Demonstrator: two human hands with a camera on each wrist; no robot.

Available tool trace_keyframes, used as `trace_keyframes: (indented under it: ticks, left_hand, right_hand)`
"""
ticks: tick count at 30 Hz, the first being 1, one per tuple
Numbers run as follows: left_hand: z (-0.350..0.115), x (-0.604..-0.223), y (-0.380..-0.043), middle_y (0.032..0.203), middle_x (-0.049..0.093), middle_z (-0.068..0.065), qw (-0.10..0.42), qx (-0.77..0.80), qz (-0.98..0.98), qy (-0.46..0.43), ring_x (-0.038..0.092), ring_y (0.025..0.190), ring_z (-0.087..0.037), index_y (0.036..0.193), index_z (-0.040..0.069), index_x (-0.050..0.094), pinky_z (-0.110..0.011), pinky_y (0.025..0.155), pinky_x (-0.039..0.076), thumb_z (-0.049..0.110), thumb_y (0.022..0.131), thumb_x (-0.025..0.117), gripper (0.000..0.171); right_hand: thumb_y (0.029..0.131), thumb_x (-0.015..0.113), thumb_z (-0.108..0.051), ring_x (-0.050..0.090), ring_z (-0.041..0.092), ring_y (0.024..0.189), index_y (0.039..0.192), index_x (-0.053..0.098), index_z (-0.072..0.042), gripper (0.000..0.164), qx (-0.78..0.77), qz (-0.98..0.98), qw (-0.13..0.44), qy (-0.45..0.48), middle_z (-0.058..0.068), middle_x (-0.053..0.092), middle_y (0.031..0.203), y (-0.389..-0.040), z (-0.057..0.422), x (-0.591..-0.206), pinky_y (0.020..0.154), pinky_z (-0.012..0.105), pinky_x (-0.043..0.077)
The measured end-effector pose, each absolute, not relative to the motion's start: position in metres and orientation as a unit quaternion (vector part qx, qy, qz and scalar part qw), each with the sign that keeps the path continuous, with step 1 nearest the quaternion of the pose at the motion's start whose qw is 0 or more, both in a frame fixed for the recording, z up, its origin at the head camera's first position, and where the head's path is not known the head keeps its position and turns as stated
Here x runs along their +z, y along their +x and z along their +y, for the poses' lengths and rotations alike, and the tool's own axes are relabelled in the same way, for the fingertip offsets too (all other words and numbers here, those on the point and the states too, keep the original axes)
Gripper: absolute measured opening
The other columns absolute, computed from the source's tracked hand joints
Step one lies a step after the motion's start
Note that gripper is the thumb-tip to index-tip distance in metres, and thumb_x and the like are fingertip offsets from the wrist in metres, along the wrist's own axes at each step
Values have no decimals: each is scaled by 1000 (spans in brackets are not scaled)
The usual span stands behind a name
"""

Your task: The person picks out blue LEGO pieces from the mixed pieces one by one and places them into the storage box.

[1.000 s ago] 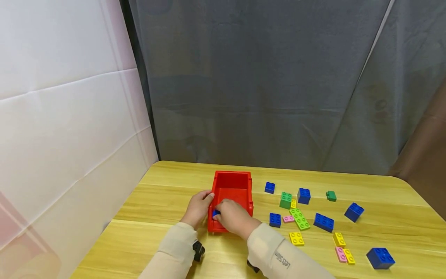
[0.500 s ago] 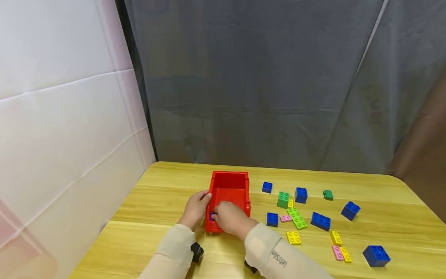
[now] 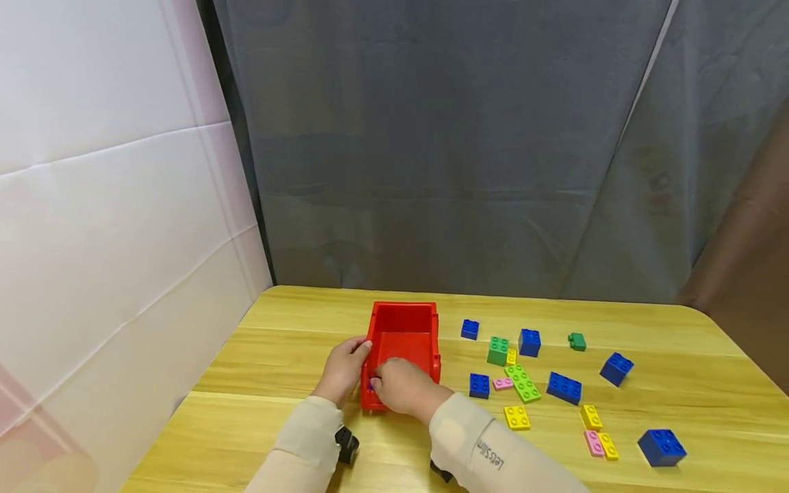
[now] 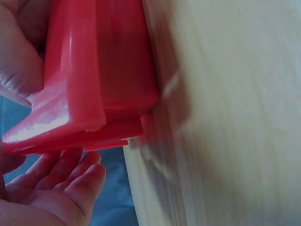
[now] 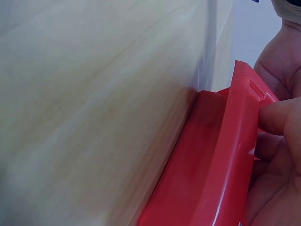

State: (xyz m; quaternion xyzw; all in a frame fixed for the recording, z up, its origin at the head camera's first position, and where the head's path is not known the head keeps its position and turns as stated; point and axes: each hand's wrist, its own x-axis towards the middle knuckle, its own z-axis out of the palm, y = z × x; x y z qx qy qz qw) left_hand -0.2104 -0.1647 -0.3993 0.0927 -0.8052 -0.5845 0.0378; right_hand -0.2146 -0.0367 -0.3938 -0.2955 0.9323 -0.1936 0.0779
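Note:
A red plastic bin (image 3: 405, 316) stands on the wooden table. My left hand (image 3: 342, 370) holds its left rim, thumb at the top edge; in the left wrist view the fingers (image 4: 70, 181) reach against the outside of the bin. My right hand (image 3: 403, 387) is down inside the near left corner of the bin with curled fingers. They hold a blue toy brick (image 3: 371, 386), of which only a sliver shows in the head view. The wrist views hide that brick behind the bin's wall and the hand.
Several toy bricks lie spread to the right of the bin, among them a blue brick (image 3: 479, 385), a green brick (image 3: 497, 350), a lime plate (image 3: 522, 383) and a yellow brick (image 3: 516, 418). A large blue brick (image 3: 661, 448) sits at the near right. Grey cloth (image 3: 431, 171) hangs behind the table.
The right hand has pushed the blue brick deeper into the near left corner, so less of it shows. The left hand stays on the rim. The head view has shifted slightly.

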Motion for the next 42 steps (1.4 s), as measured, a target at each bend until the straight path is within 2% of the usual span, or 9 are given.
trace_keyframes:
  ticks: [10, 14, 17, 20, 42]
  left_hand:
    - [-166, -399, -211, 129, 56, -26, 36, -590, -801, 94, 54, 117, -39, 130, -9, 54, -51, 101, 44, 13, 102, 45, 37]
    - [-166, -400, -211, 129, 56, -26, 40, -585, -805, 91, 54, 117, -40, 129, -9, 54, -51, 101, 44, 13, 102, 46, 36]
    - [-166, -400, -211, 128, 56, -27, 43, -584, -806, 86, 55, 116, -40, 129, -10, 54, -50, 99, 46, 13, 102, 46, 36]
    - [-165, -400, -211, 128, 56, -27, 41, -585, -806, 85, 55, 116, -40, 129, -10, 53, -50, 99, 46, 13, 102, 46, 37]
    - [-167, -400, -211, 132, 54, -26, 28, -577, -811, 89, 53, 118, -40, 133, -7, 51, -52, 101, 44, 16, 103, 44, 39]
  right_hand:
    - [96, 58, -24, 54, 13, 72, 102, 70, -8, 21, -212, 929, 87, -291, 0, 64, 86, -213, -35, -392, 77, 28, 51]
    - [96, 58, -24, 64, 18, 96, 117, 67, -5, 30, -209, 931, 81, -288, 5, 68, 108, -209, -33, -390, 91, 34, 52]
    - [96, 59, -25, 59, 24, 116, 126, 63, -3, 38, -207, 934, 76, -282, 10, 64, 124, -207, -31, -387, 100, 39, 47]
    - [95, 60, -25, 56, 26, 122, 130, 60, -2, 42, -214, 934, 73, -275, 11, 60, 130, -204, -28, -384, 103, 40, 45]
    - [96, 58, -28, 46, 27, 132, 137, 54, -6, 46, -269, 920, -5, -284, 10, 51, 141, -190, 14, -355, 103, 43, 44]
